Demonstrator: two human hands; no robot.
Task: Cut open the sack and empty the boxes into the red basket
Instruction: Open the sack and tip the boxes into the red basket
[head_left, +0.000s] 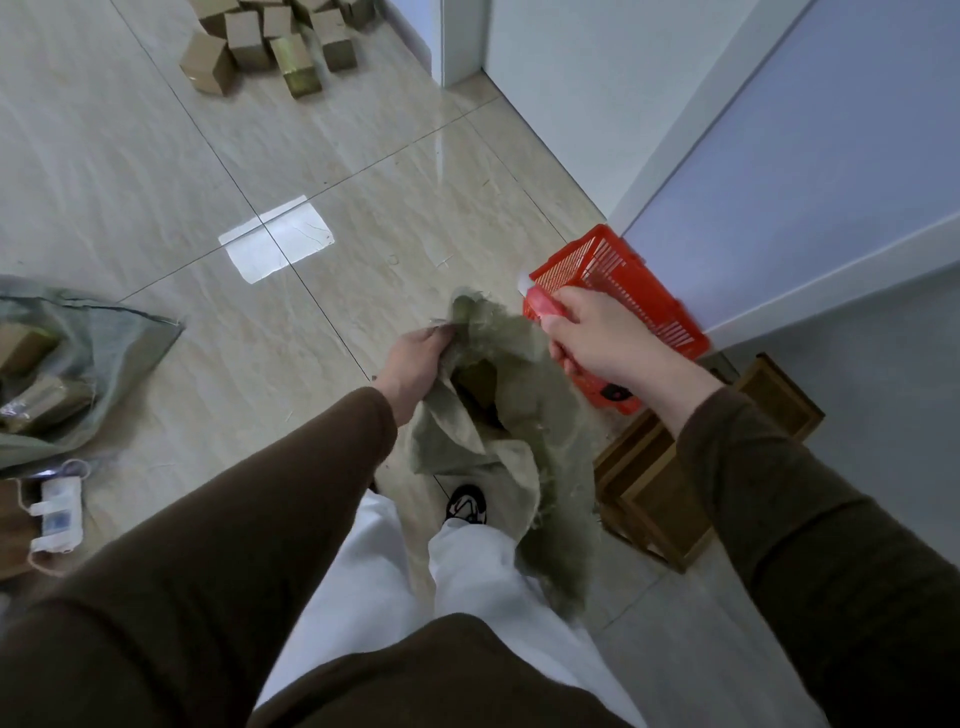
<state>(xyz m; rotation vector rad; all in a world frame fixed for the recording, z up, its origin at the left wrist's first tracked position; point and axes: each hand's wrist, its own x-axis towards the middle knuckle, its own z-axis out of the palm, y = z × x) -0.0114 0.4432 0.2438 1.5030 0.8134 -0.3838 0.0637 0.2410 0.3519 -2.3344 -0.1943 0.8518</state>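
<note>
Frayed green woven sack (498, 415) hangs open at centre over tiled floor (156, 156), L hand (415, 358) clenched on its top edge, R hand (597, 338) gripping red utility knife (550, 312) beside red plastic basket (613, 280), loose brown cardboard boxes (275, 47) far back.

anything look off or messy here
Yes. The green sack held by the left hand is torn open with frayed edges, a box showing inside. The red basket lies tipped against the wall. Loose cardboard boxes are scattered on the floor at the far end.
</note>
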